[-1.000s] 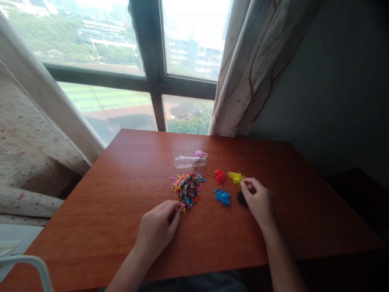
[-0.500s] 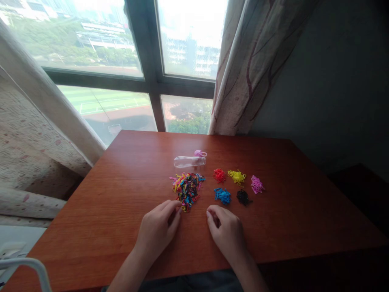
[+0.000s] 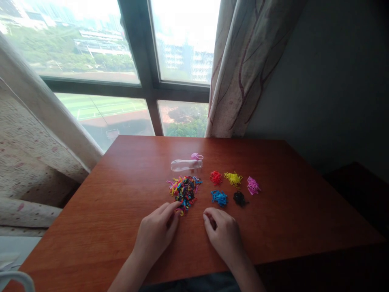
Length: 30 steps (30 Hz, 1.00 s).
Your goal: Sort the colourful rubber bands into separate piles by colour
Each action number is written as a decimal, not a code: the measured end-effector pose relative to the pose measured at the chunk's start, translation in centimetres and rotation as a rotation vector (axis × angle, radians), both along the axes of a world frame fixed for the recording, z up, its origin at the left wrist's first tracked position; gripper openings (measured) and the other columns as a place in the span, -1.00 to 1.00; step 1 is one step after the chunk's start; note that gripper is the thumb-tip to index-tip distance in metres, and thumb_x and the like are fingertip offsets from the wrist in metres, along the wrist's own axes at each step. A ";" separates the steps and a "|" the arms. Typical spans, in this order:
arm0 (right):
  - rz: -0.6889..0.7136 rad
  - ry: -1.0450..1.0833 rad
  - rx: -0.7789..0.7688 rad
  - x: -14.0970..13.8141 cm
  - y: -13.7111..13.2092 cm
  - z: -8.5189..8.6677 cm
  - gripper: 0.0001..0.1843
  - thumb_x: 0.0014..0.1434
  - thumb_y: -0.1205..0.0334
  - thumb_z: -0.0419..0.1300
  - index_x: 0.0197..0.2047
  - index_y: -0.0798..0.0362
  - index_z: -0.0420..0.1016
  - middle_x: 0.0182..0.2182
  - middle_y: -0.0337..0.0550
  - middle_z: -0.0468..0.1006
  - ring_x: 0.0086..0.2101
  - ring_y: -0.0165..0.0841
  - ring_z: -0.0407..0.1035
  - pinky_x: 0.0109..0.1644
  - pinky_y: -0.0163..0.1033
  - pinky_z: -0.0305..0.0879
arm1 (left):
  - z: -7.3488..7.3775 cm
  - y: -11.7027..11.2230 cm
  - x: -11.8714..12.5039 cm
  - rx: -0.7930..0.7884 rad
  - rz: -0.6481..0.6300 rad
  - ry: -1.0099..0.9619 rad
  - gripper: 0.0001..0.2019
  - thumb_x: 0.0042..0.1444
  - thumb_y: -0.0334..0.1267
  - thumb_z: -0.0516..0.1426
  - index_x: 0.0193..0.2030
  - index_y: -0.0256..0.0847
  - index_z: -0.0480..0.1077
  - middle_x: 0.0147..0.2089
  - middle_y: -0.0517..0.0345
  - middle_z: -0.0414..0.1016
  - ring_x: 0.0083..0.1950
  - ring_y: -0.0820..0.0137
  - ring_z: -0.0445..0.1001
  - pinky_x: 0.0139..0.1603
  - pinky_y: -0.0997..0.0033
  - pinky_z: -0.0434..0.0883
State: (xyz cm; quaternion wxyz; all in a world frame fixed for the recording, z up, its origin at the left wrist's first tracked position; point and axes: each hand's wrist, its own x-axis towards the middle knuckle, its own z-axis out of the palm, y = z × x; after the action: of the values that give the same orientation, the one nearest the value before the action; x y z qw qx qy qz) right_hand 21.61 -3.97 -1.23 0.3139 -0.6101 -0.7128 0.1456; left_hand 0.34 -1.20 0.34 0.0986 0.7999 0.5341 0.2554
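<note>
Near the front of the brown table, see the left hand with thumb and forefinger at the lower edge of a mixed heap of small coloured loops; cannot tell of any loop between the fingertips, nor of full closing; see the right hand apart from the heap, fingers curled inward, thumb tip by the forefinger; cannot tell there either of a pinched loop; just beyond, find a blue pile and, to its right, a black pile; then a pink pile, rightmost of all; farther, a yellow pile and a red pile; behind the heap, a clear bottle lying on its side, with a pink cap by its right end; farthest, a window between curtains
</note>
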 end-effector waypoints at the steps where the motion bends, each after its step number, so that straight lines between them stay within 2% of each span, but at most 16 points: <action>1: 0.001 0.002 0.000 0.0 0.0 0.0 -0.82 0.26 0.34 0.05 -0.33 -0.01 0.44 -0.48 -0.26 0.51 -0.44 -0.36 0.40 -0.32 -0.31 0.13 | 0.0 0.0 0.0 -0.001 0.010 -0.003 -0.78 0.29 -0.22 0.01 -0.03 -0.11 0.44 -0.31 0.20 0.55 -0.35 0.42 0.53 -0.41 0.50 0.36; 13: 0.008 0.017 0.004 0.1 0.1 -0.3 -0.83 0.26 0.34 0.06 -0.34 0.00 0.42 -0.48 -0.27 0.49 -0.44 -0.38 0.38 -0.33 -0.30 0.08 | 0.5 1.0 0.8 -0.014 0.109 -0.025 -0.83 0.26 -0.21 0.05 -0.11 -0.08 0.45 -0.32 0.26 0.53 -0.35 0.43 0.52 -0.38 0.49 0.33; 22: 0.009 0.020 0.001 0.1 0.2 0.0 -0.83 0.25 0.34 0.06 -0.35 -0.01 0.41 -0.50 -0.27 0.49 -0.45 -0.38 0.37 -0.34 -0.30 0.07 | 0.9 1.8 0.7 -0.042 0.136 0.004 -0.84 0.24 -0.19 0.09 -0.11 -0.07 0.45 -0.30 0.26 0.55 -0.35 0.43 0.53 -0.39 0.50 0.32; 30: 0.009 0.022 0.006 0.1 0.2 0.0 -0.84 0.25 0.34 0.06 -0.33 -0.01 0.43 -0.48 -0.26 0.50 -0.44 -0.38 0.38 -0.33 -0.31 0.09 | 1.0 0.9 1.3 -0.048 0.010 0.079 -0.82 0.28 -0.23 0.03 -0.12 -0.08 0.45 -0.23 0.23 0.56 -0.29 0.40 0.55 -0.33 0.47 0.34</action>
State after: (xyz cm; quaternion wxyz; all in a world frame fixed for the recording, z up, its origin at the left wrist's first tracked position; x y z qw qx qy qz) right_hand 21.69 -3.82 -1.24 0.3226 -0.6046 -0.7124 0.1515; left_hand 1.67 -0.32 1.30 0.0956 0.8041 0.5475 0.2112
